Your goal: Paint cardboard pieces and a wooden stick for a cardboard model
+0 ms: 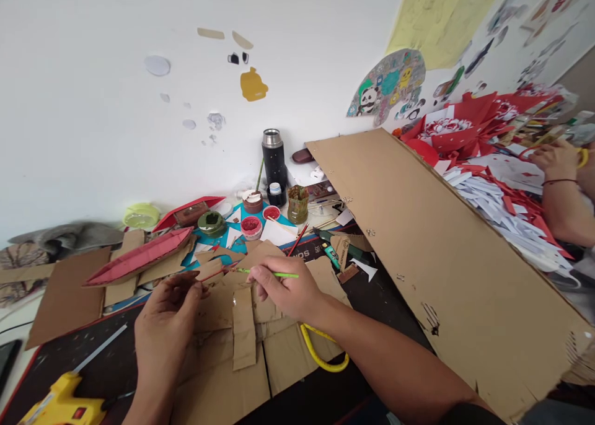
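Note:
Between the thumb and fingers of my right hand point(292, 289) is a thin paintbrush with a green handle point(287, 275), its tip pointing left. My left hand point(167, 316) pinches a narrow reddish-brown strip point(212, 275), and the brush tip is at or close to the strip's far end. Whether they touch is too small to tell. Both hands are over a piece of cardboard point(223, 375), on which a short cardboard strip point(244, 335) lies. Behind them are open paint pots: red point(251, 228), dark green point(211, 224) and a smaller red point(271, 213).
A large cardboard panel point(418, 239) leans along the right. A yellow glue gun point(65, 403) lies at front left, a pink cardboard boat point(139, 258) behind it. A black flask point(273, 158) and murky jar point(298, 205) stand near the wall. Another person's hand point(558, 158) works among paper strips.

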Motion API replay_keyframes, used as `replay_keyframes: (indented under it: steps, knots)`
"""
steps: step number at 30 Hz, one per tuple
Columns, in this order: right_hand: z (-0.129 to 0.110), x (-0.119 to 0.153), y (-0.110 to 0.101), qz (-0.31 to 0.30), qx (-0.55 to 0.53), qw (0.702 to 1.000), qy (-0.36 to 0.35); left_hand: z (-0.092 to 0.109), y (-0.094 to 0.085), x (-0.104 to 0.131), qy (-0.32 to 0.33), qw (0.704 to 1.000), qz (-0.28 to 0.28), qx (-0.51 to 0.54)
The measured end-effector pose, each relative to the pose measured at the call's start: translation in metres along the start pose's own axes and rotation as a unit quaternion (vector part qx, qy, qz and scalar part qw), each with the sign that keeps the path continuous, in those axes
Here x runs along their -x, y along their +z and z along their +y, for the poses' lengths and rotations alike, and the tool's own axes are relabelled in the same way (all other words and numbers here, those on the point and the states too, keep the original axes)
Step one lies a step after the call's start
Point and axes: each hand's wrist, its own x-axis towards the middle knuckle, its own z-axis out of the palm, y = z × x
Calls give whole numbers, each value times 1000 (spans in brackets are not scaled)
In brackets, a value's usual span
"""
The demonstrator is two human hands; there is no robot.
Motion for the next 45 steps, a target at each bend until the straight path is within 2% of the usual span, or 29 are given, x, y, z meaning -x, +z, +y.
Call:
replay_keyframes:
  steps: [2, 7, 12, 18, 24, 29, 34, 36, 41, 45]
  knots:
    - [0, 0, 0, -6, 16, 1000, 1, 0, 0, 0, -4, 1000, -1, 2]
    - [2, -1, -1, 41, 1, 999, 29, -2, -1, -1, -20, 1000, 5, 15]
    - [0, 1, 0, -7, 16, 1000, 13, -3, -1, 0, -6, 1000, 1, 5]
    - [1, -2, -1, 40, 3, 999, 27, -6, -3, -2, -13, 1000, 1, 9]
    - [-1, 0, 0, -1, 5, 1000, 9, -5, -1, -2, -8, 1000, 1, 16]
    - [2, -2, -1, 42, -3, 999, 27, -4, -1, -1, -1, 1000, 4, 19]
    - [0, 0, 1, -2, -4, 1000, 8, -4, -1, -1, 5, 1000, 1, 9]
    - [0, 0, 1, 1, 1, 1000, 10, -6, -1, -1, 7, 1000, -3, 14]
    - [5, -4, -2, 55, -37, 997, 39, -12, -1, -1, 29, 999, 4, 17]
    - [3, -3, -3, 48, -33, 998, 22, -17, 0, 1, 81, 997, 5, 5]
